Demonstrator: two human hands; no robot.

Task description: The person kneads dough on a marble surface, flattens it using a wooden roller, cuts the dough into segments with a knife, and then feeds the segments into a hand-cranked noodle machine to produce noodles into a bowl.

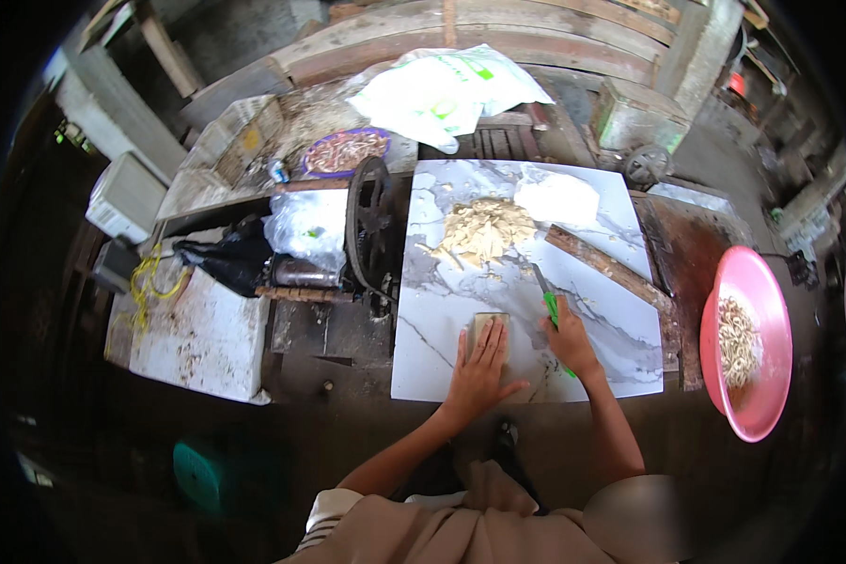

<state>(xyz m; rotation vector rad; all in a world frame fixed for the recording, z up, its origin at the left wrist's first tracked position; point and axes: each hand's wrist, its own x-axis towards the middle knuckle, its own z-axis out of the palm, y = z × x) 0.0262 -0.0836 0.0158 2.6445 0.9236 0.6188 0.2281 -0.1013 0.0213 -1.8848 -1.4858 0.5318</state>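
Note:
My left hand lies flat with fingers stretched on a small pale slab, likely dough, near the front of the white marbled board. Much of the slab is hidden beneath the fingers. To its right, my right hand is closed round the green handle of a knife. The blade points up and away, apart from the slab. Beyond the hands sits a loose heap of pale cut dough pieces, with crumbs scattered about it.
A wooden stick and a white plastic bag rest on the board. At right, a pink basin holds pale strips. A hand-wheel machine stands left, with a purple-rimmed basket behind and a large white sack farther back.

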